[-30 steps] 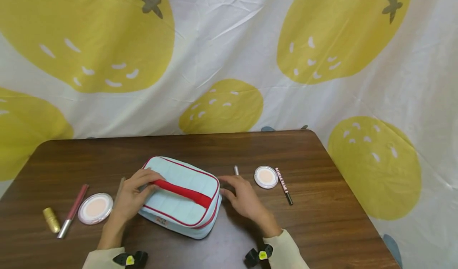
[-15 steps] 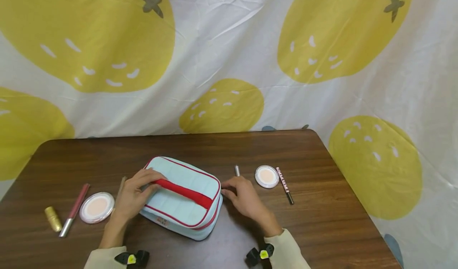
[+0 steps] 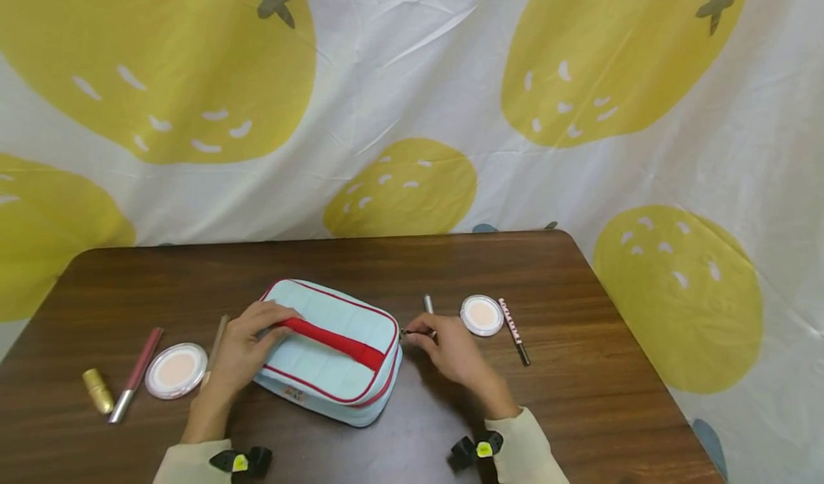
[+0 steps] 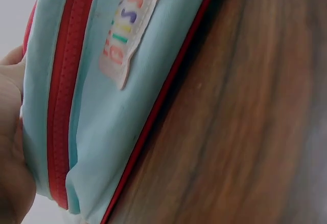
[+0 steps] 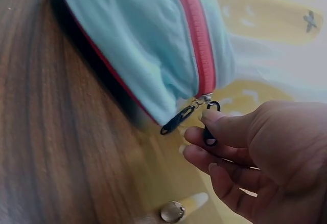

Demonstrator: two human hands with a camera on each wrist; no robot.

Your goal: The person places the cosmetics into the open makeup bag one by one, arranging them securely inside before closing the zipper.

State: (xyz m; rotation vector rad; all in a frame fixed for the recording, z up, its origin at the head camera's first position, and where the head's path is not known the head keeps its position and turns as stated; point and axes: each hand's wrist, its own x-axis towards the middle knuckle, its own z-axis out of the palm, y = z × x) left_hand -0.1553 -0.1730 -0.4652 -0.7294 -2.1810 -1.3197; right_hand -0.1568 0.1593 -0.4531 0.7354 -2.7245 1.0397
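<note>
A light blue cosmetic bag (image 3: 325, 352) with red piping and a red carry handle (image 3: 335, 341) lies on the table. In the head view, my left hand (image 3: 241, 348) grips the handle's left end. The left wrist view shows the red zipper (image 4: 66, 91) closed along the bag's side, with a fabric label (image 4: 127, 29) beneath it. At the bag's right end, my right hand (image 3: 450, 344) pinches a black zipper pull (image 5: 210, 138) between thumb and fingers. A second black pull (image 5: 178, 120) hangs loose beside it.
Left on the wooden table (image 3: 309, 462) are a gold tube (image 3: 98, 391), a lip gloss (image 3: 136, 375), a compact (image 3: 177, 371) and a slim stick (image 3: 219, 337). Right are a silver-ended stick (image 3: 428, 303), another compact (image 3: 481, 315) and a patterned pencil (image 3: 514, 332). A patterned cloth (image 3: 399, 76) hangs behind.
My right hand has drawn slightly right from the bag's end and now has a zipper pull in its fingertips. My left hand keeps its place on the handle.
</note>
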